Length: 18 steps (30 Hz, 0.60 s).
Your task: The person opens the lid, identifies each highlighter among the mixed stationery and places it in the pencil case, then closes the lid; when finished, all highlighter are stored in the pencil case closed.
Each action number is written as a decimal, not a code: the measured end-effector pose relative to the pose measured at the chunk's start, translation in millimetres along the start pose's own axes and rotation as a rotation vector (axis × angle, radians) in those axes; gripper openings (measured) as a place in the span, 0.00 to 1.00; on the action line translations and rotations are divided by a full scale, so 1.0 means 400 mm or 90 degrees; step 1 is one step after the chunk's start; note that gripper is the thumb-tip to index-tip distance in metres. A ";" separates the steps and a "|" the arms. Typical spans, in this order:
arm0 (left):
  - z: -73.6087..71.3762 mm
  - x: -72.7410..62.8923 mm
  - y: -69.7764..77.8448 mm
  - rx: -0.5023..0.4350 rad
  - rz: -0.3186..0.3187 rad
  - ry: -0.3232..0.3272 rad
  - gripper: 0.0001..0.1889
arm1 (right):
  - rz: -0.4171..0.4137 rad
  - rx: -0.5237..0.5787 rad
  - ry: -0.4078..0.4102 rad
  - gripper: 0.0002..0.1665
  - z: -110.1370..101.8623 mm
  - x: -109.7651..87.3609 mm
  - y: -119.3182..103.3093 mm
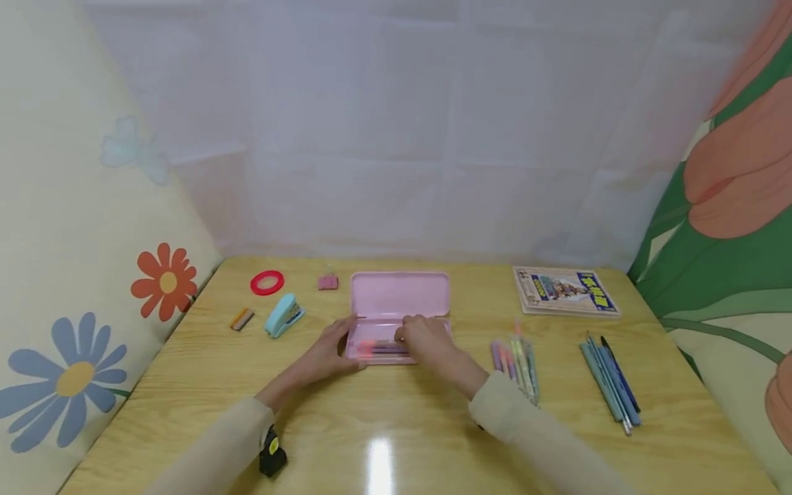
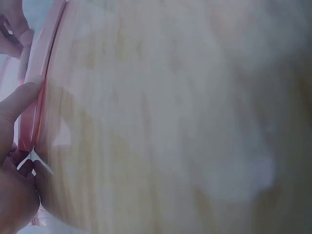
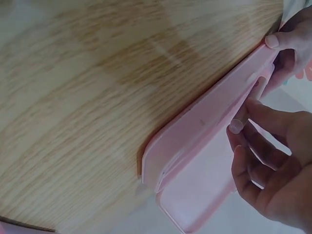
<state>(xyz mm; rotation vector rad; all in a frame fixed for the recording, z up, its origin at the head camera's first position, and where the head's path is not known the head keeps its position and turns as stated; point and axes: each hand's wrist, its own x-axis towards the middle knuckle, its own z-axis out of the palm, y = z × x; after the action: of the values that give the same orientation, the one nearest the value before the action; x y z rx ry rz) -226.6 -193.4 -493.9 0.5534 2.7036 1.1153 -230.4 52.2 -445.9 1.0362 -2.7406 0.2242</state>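
A pink pencil case (image 1: 400, 294) lies opened at the middle of the table, its lid tipped back. Several pens (image 1: 380, 348) rest in its lower tray, toward the left. My left hand (image 1: 328, 352) holds the case's left end, with the thumb on the front edge and the fingers round the corner. Over the tray's right half, my right hand (image 1: 430, 344) pinches a pen (image 3: 239, 124) between thumb and fingertips; its clear end sticks out in the right wrist view. Its far part lies inside the case, and its colour is hard to tell.
Left on the table are a red tape roll (image 1: 267, 282), a blue stapler (image 1: 284, 315), an eraser-like block (image 1: 242, 319) and pink binder clips (image 1: 328, 282). Right are highlighter-like pens (image 1: 520, 361), blue pens (image 1: 609, 378) and a book (image 1: 566, 291). A black object (image 1: 272, 455) sits by the left sleeve.
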 end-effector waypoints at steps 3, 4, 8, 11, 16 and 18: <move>0.000 -0.007 0.000 -0.003 0.002 0.004 0.52 | 0.004 0.002 0.007 0.07 0.008 0.001 -0.007; -0.001 -0.007 0.000 -0.003 0.007 0.005 0.52 | 0.003 -0.002 0.013 0.06 0.010 0.002 -0.007; -0.002 -0.008 -0.003 -0.005 0.011 0.008 0.52 | -0.018 -0.019 0.030 0.05 0.016 0.004 -0.007; -0.003 -0.010 -0.003 -0.009 0.011 0.007 0.52 | -0.032 -0.013 0.036 0.05 0.019 0.006 -0.008; -0.004 -0.010 0.003 -0.018 0.009 0.007 0.52 | -0.045 -0.013 0.023 0.07 0.021 0.007 -0.004; -0.003 -0.009 0.003 -0.016 0.004 0.007 0.52 | -0.052 -0.019 0.021 0.08 0.022 0.007 -0.002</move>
<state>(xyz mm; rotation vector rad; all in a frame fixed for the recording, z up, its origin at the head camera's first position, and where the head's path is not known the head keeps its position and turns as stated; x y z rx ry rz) -223.1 -194.8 -492.1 0.5550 2.6956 1.1551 -233.3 48.1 -453.7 1.1230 -2.6579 0.1856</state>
